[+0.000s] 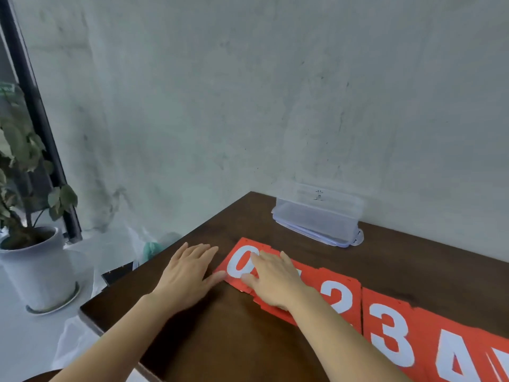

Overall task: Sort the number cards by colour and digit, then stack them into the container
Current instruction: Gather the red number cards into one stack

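Grey wall fills the back, and below it the dark wooden tabletop runs in from the right. Across it goes a row of red cards with white digits, slanting from mid-tabletop down to the lower right corner, edges touching or overlapping. Off to the left, beyond the tabletop's edge, a leafy plant stands in a white pot on a saucer. Back against the wall sits the clear container, open at the top, nothing in it, well apart from the cards, with what looks like its lid lying under it. Now the hands, both palm down, fingers straight, gripping nothing. The left hand lies flat on bare wood just beside the row's far end, thumb touching the near left edge of the 0 card. The right hand presses flat on the cards, fingertips over the right half of the 0, palm covering the next card so its digit cannot be read. Extra red edges peek out under that palm, so more than one card lies there. Beyond the wrist come the 2, then the 3, then the 4, cut off by the picture's lower edge.
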Available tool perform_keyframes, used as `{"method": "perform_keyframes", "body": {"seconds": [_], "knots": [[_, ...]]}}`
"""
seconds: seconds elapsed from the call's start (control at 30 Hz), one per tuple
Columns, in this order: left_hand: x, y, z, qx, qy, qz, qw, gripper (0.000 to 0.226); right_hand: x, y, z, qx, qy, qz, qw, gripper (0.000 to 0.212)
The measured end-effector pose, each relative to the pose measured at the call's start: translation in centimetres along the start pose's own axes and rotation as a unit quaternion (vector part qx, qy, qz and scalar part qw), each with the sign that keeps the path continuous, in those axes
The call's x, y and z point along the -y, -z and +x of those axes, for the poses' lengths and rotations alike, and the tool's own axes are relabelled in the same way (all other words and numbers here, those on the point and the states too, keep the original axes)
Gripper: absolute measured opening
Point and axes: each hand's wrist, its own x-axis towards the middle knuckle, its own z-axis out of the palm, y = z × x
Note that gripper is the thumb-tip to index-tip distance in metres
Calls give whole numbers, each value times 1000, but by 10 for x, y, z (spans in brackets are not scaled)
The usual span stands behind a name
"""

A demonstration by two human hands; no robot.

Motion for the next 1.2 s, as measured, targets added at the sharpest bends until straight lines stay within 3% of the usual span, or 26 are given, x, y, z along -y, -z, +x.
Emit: {"method": "perform_keyframes", "body": {"seconds": [0.1,0.17,0.67,0.87,0.93,1.07,1.2], "knots": [[17,-9,-7,0,8,7,1000,119,7,-10,16,23,12,-28,999,62],[25,-10,-13,-1,20,1,1000,123,12,-13,18,19,20,-43,999,62],[-22,17,-151,-24,160,-54,985,73,31,-37,-103,17,190,-5,982,62],[-53,17,-200,-45,193,-82,977,70,17,-39,-158,22,242,16,970,58],[-63,15,-217,-69,211,-111,969,67,7,-36,-167,0,227,56,972,56],[-73,2,-234,-87,272,-155,946,64,0,-35,-173,-51,111,89,989,56],[-80,-7,-236,-122,296,-271,908,62,14,-52,-166,-35,112,78,990,61]]}}
